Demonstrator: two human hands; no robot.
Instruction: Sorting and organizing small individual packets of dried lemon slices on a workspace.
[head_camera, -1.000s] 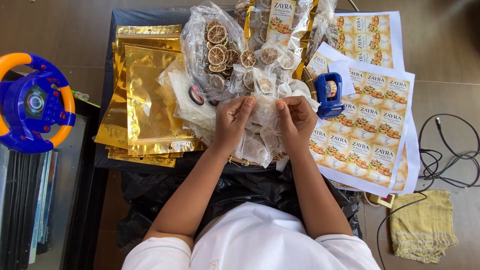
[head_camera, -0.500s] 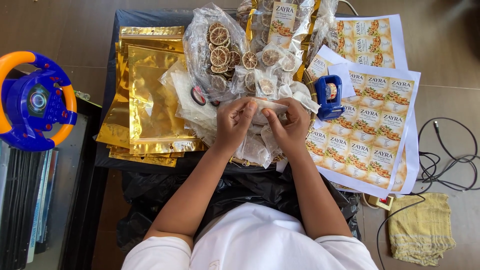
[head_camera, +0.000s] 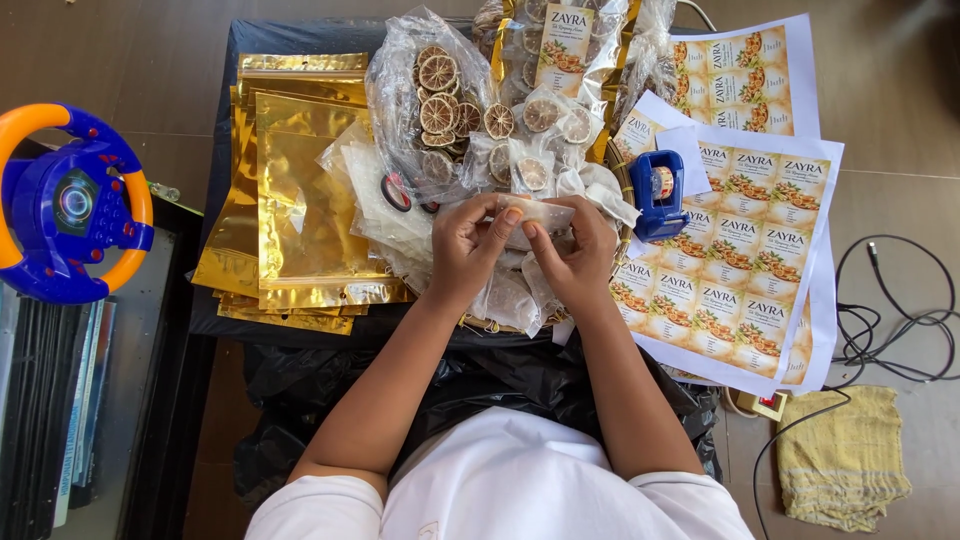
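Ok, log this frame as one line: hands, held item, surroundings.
left hand + right hand: joint grip on small clear pouch | behind: bag of dried citrus slices | left: gold pouches | right: blue tape dispenser, label sheets

We see gold foil pouches (head_camera: 300, 200) stacked left, clear bags of dried citrus slices (head_camera: 440, 100) up top, a small clear packet (head_camera: 535, 215) pinched centre, and orange-and-cream label sheets (head_camera: 745, 250) spread right.

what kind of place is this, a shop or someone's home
Probably a home packing spot on a tiled floor, not a shop: a stack of shiny gold foil pouches, clear bags of dried citrus slices, printed label sheets, and a blue-and-orange toy steering wheel alongside.
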